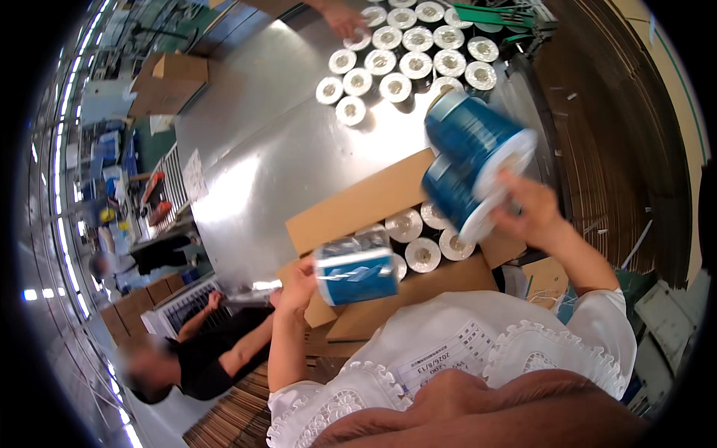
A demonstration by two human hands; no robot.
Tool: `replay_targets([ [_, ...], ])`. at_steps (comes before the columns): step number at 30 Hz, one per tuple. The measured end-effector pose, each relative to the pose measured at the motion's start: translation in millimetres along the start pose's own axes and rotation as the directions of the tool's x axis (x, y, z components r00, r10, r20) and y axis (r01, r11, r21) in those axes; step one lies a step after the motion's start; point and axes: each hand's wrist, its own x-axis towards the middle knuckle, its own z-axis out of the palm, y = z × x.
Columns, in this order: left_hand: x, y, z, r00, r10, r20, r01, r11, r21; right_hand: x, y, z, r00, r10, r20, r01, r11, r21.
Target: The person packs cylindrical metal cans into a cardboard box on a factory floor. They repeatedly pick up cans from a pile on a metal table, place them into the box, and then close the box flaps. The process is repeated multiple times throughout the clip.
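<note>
My left hand (299, 285) is closed on the end of a spool (358, 272) with a blue label and shiny clear wrap, tilted on its side over the carton's near left part. My right hand (532, 213) grips two spools together by their white end flanges. One is a larger-looking blue spool (472, 133); the other blue spool (450, 193) is beside it. Both are raised over the carton's right side and slightly blurred. Between my hands, an open cardboard carton (411, 293) holds several upright spools (423, 254) with white wrapped tops.
Several spools (395, 87) stand on the metal table (261, 134) at the far side, where another person's hand (345, 20) touches one. A green metal fixture (493, 15) is at far right. Stacked flat cardboard (605, 149) lines the right. A person in black (213, 366) is at left.
</note>
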Motion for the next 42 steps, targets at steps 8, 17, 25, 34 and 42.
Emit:
replay_targets([
  [8, -46.3, -36.9, -10.4, 0.901, 0.301, 0.311, -0.319, -0.026, 0.947, 19.4, -137.6, 177.6, 0.595, -0.088, 0.799, -0.267, 0.916, 0.3],
  [17, 107.3, 36.8, -42.6, 0.981, 0.014, 0.193, -0.151, 0.682, 0.715, 55.2, -113.3, 198.5, 0.56, -0.124, 0.819, -0.234, 0.925, 0.3],
  [25, 367.5, 43.2, -33.7, 0.83, 0.454, 0.323, -0.25, -0.213, 0.944, 68.6, 94.0, 118.3, 0.805, 0.589, -0.074, -0.589, 0.808, 0.026],
  [34, 484.2, 21.4, 12.8, 0.898, 0.413, 0.152, -0.186, 0.044, 0.981, 39.7, 252.9, 121.4, 0.412, 0.883, 0.225, -0.643, 0.456, -0.615],
  [42, 463.4, 18.6, -1.1, 0.94, 0.32, 0.122, -0.181, 0.163, 0.97, 39.9, 263.5, 156.2, 0.293, 0.925, 0.243, -0.716, 0.381, -0.585],
])
